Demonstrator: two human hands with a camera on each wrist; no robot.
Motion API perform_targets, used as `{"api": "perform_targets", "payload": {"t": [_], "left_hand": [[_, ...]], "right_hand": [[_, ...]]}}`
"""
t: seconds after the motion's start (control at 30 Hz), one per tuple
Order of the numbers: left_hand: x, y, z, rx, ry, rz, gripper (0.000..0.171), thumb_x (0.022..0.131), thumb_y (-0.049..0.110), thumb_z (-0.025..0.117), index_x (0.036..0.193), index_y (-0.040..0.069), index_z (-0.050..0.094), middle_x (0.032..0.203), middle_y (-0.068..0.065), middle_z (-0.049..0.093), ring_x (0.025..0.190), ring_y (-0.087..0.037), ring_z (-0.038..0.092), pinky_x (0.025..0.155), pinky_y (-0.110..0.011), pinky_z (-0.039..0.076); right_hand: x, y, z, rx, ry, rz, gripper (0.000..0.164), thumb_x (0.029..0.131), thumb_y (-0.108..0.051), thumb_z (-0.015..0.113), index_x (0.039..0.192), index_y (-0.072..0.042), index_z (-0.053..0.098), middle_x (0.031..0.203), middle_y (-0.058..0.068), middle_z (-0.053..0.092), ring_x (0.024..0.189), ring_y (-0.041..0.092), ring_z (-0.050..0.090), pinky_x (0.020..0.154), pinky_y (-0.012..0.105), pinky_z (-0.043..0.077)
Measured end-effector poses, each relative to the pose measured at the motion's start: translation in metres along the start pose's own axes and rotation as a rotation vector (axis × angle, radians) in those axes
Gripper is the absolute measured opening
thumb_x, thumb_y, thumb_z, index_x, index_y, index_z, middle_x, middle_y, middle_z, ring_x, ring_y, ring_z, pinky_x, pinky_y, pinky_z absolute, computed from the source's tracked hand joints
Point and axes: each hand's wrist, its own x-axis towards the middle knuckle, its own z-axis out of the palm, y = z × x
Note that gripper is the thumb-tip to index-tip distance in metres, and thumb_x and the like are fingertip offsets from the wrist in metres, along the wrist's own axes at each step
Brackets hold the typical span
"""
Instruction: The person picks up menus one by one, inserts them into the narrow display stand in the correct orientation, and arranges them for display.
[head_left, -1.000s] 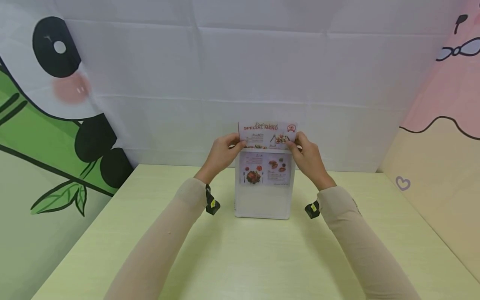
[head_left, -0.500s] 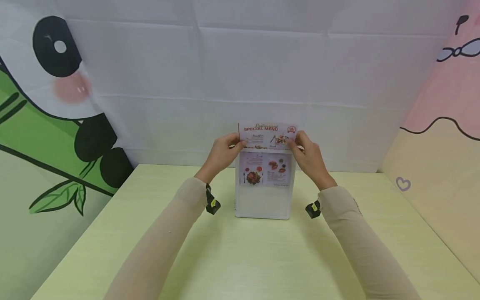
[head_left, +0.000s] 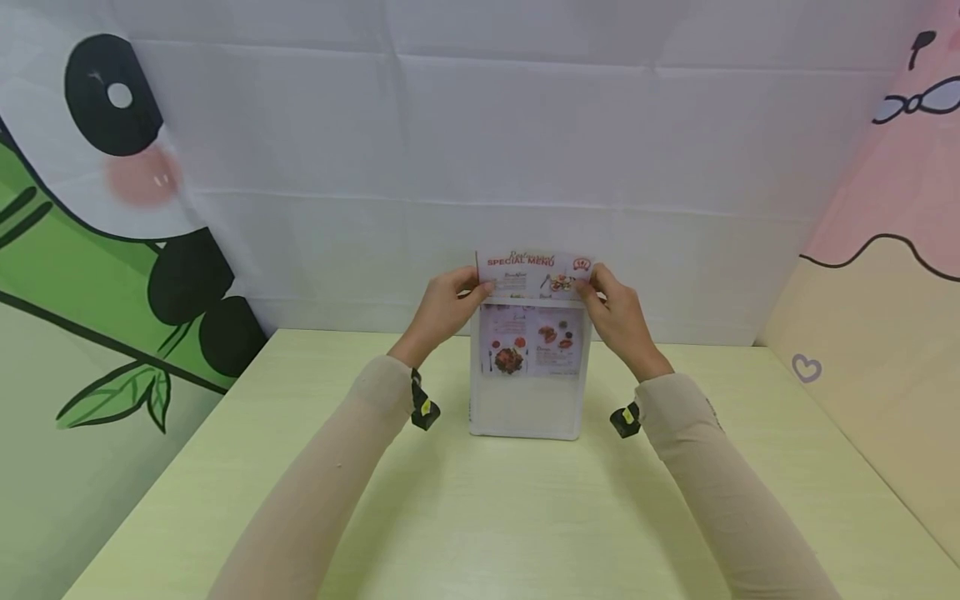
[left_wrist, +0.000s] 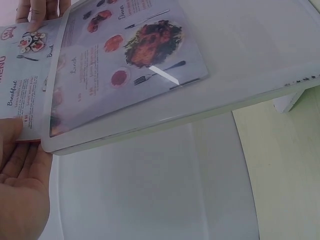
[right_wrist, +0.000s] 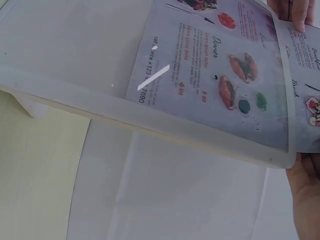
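A white upright display frame with a clear front stands on the table. Partly inside it is a printed menu sheet, its lower part showing behind the clear front and its upper part sticking out above the top edge. My left hand pinches the sheet's left edge just above the frame's top, thumb in front. On the opposite edge my right hand pinches it the same way. In the left wrist view the sheet's lower edge lies slanted within the frame. Fingers behind the sheet are partly hidden.
The frame rests on a pale yellow-green table. Close behind rises a white cloth backdrop. A panda drawing covers the left wall, and a pink and cream drawing covers the right wall.
Between half a second ago and now, the menu sheet has slid slightly down into the frame. Both hands keep their pinch and have hardly moved; the frame stays in place.
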Motion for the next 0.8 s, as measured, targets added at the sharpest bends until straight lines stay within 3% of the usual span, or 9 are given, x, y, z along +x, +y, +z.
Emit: {"api": "perform_targets", "payload": {"t": [0.27, 0.57, 0.8], "left_hand": [[0.0003, -0.0007, 0.0009, -0.003, 0.005, -0.005, 0.02, 0.097, 0.018, 0.059, 0.108, 0.004, 0.066, 0.11, -0.011, 0.069, 0.108, -0.022, 0.063, 0.102, -0.035, 0.049], [0.0002, -0.0017, 0.0013, 0.012, 0.01, -0.005, 0.02, 0.097, 0.019, 0.058, 0.108, 0.005, 0.066, 0.112, -0.011, 0.069, 0.11, -0.022, 0.063, 0.102, -0.035, 0.049], [-0.0007, -0.0013, 0.0007, 0.009, 0.007, 0.01, 0.02, 0.097, 0.018, 0.058, 0.109, 0.004, 0.066, 0.11, -0.012, 0.069, 0.108, -0.023, 0.063, 0.102, -0.035, 0.049]], "right_hand": [[-0.0005, -0.0005, 0.0014, 0.0, 0.011, 0.018, 0.018, 0.1, -0.019, 0.051, 0.108, -0.003, 0.052, 0.115, 0.017, 0.065, 0.118, 0.031, 0.059, 0.098, 0.047, 0.051], [0.0004, 0.0008, 0.0015, 0.028, 0.007, 0.001, 0.028, 0.101, -0.026, 0.049, 0.117, -0.003, 0.047, 0.122, 0.019, 0.063, 0.119, 0.032, 0.059, 0.101, 0.045, 0.049], [-0.0003, -0.0018, -0.0002, 0.016, -0.005, 0.033, 0.026, 0.103, -0.028, 0.045, 0.115, -0.005, 0.046, 0.125, 0.018, 0.061, 0.127, 0.032, 0.053, 0.104, 0.048, 0.046]]}}
